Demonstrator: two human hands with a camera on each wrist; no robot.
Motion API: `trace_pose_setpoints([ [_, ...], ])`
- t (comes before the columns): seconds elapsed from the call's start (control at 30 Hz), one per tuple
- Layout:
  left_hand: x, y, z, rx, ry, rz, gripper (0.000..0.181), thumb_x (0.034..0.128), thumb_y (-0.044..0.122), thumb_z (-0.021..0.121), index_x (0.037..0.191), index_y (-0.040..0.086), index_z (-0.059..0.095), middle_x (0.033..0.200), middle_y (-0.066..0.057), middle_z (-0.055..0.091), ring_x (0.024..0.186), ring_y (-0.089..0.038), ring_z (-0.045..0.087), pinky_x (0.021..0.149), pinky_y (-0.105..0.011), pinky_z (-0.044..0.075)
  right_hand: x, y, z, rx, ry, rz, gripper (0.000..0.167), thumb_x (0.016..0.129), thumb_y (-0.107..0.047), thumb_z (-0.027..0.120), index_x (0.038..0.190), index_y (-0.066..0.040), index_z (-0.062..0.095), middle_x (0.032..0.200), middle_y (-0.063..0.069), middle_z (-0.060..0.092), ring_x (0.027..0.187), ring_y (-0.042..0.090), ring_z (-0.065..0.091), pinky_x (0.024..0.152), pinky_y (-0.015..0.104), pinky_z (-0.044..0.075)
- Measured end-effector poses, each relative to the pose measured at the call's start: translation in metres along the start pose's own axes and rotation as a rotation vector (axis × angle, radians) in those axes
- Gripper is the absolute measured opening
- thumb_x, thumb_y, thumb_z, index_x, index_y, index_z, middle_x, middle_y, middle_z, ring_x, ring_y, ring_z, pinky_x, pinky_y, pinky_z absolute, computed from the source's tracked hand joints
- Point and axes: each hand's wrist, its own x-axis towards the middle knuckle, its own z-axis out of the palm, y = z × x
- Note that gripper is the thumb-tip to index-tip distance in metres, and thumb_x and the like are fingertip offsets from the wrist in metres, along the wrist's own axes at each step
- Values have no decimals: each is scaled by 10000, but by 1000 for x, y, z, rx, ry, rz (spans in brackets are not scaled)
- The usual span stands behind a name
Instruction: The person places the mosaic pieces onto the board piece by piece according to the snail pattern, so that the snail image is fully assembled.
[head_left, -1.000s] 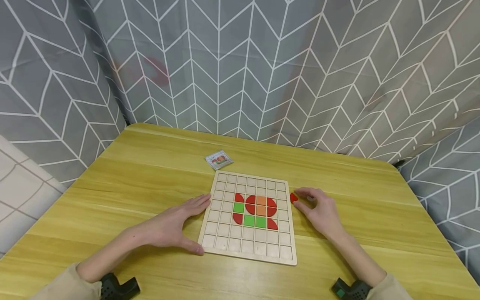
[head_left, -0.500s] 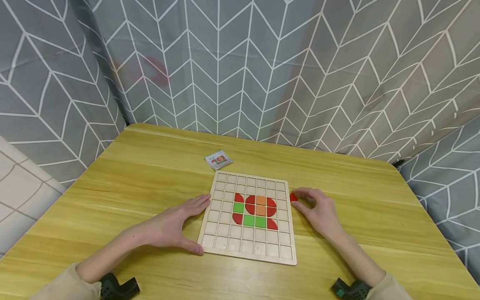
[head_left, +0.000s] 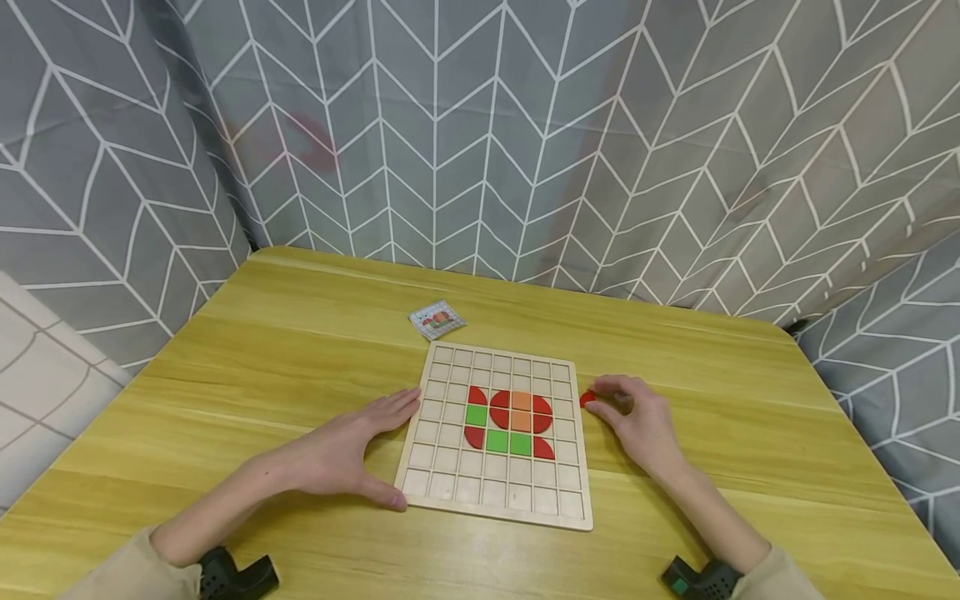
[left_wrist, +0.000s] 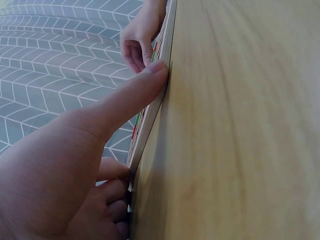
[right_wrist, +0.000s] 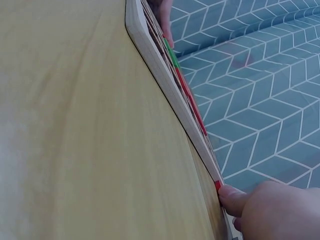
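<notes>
A pale wooden grid board [head_left: 469,487] lies on the table. Red rounded pieces [head_left: 500,400], green squares [head_left: 497,441] and orange squares [head_left: 522,400] sit in its middle cells. My left hand [head_left: 337,450] is spread along the board's left side, fingers nearly straight at that edge. Its thumb [left_wrist: 150,75] touches the near edge by the corner. Beyond the right edge, my right hand [head_left: 641,421] pinches a small red piece [head_left: 587,399] with one rounded side. In the right wrist view that red piece [right_wrist: 217,185] shows at the thumb tip; the other fingertips are mostly hidden.
Behind the board, close to its far left corner, lies a small card [head_left: 437,320] printed with a similar coloured pattern. The wooden table [head_left: 322,300] ends at a grey patterned curtain [head_left: 480,150]. Each wrist wears a black device [head_left: 701,579].
The red piece has turned in my right fingertips, its rounded side now showing where a pointed shape showed before. My left hand and the board have stayed in place.
</notes>
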Motion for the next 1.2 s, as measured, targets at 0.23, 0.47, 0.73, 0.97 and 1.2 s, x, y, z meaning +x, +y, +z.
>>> trace_pose_setpoints([
  [0.23,0,1,0,7,-5,-4,1213,671,718,779,1597,144,245,1678,12,154,1536,-317,154,1179,-595,250,2,-5,-4,9,17,114,292,782,-119,853,1037,-55,727,928,51,763,855,213,697,761,204,538],
  [0.47,1,0,2,16,-15,4,1200,683,736,757,1597,148,248,1680,2,148,1532,-339,164,1166,-620,257,2,-24,-9,121,-45,315,351,811,-299,838,1105,-134,740,997,-23,767,906,35,691,790,99,502],
  [0.73,0,0,-1,1,-5,-1,1225,664,723,780,1601,155,232,1679,22,148,1539,-301,148,1184,-582,250,3,-49,2,290,-74,345,315,807,-237,847,1082,-119,751,989,22,771,883,12,690,792,147,533],
  [0.97,-1,0,0,7,-12,0,1202,682,730,762,1597,147,245,1680,10,147,1535,-326,155,1177,-605,245,6,-70,19,296,-137,286,270,807,-249,847,1049,-166,758,961,-31,764,869,86,693,803,250,549],
  [1.2,-1,0,0,11,-13,2,1198,686,730,758,1596,141,248,1681,10,134,1536,-325,149,1177,-607,238,10,-92,39,258,-116,172,271,788,-182,860,1033,-120,762,929,-30,766,839,94,699,781,326,577],
])
